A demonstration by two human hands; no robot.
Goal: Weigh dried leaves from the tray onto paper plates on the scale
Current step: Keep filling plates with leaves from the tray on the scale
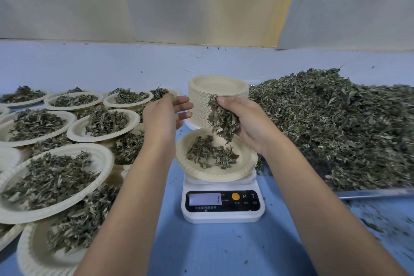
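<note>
Cream round paper plate [215,176]: sits on the platform of the white digital kitchen scale [221,217], centre of the blue worktop [212,251]. It holds a thin scatter of dried grey-green leaves [208,154].

Right hand [248,119]: held above the far right edge of the plate, fingers curled round a hanging clump of dried leaves [223,120]. The lowest leaves dangle just over the plate.

Left hand [164,116]: raised beside the plate's left edge, fingers loosely extended and apart, holding nothing.

Scale front: grey display, one orange round button, two further keys marked M and T. The reading is too pale to tell.

Stack of empty cream paper plates [218,87]: directly behind the scale, partly hidden by both hands.

Metal tray [376,192]: right of the scale, heaped with a large pile of loose dried leaves [336,123].

Filled cream paper plates [102,159]: many, overlapping, left of the scale.

Leaf crumbs lie on the worktop. Pale fabric sheets [156,0] hang behind.
</note>
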